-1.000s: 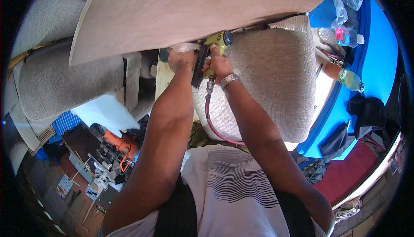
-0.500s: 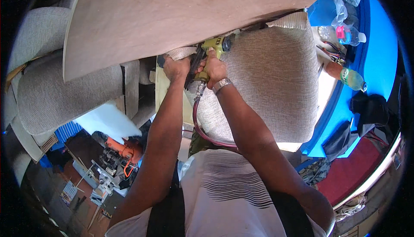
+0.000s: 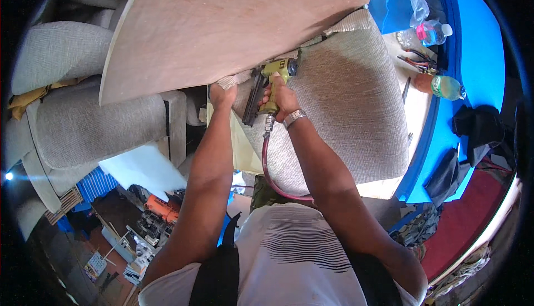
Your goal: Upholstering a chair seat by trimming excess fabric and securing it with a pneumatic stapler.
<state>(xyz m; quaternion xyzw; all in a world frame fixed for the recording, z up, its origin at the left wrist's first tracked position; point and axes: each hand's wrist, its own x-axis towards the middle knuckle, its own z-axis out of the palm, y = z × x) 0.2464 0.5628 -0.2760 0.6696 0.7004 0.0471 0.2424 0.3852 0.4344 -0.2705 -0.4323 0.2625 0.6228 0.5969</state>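
My right hand [image 3: 285,100] is wrapped round the handle of a yellow-green pneumatic staple gun [image 3: 270,106], its nose near the seam between a plywood panel [image 3: 233,22] and a grey woven cushion [image 3: 356,100]. From the gun's handle a dark red air hose [image 3: 267,164] curves down toward my body. Left of the gun, my left hand [image 3: 223,95] is closed on a loose fabric edge [image 3: 227,82] at the panel's lower border. Part of its fingers is hidden under that fabric. Along the same seam, more fabric edge runs up toward the far right.
On the white surface at right are pliers [image 3: 420,60], a clear bottle [image 3: 434,32] and a green-labelled bottle [image 3: 445,87]. Blue foam [image 3: 478,44] borders them. Grey upholstered seats [image 3: 100,122] stand at left; an orange machine [image 3: 162,208] sits below them.
My left hand has shifted away from the staple gun, so the gap between them is wider and more of the gun's magazine shows. The whole view has turned slightly.
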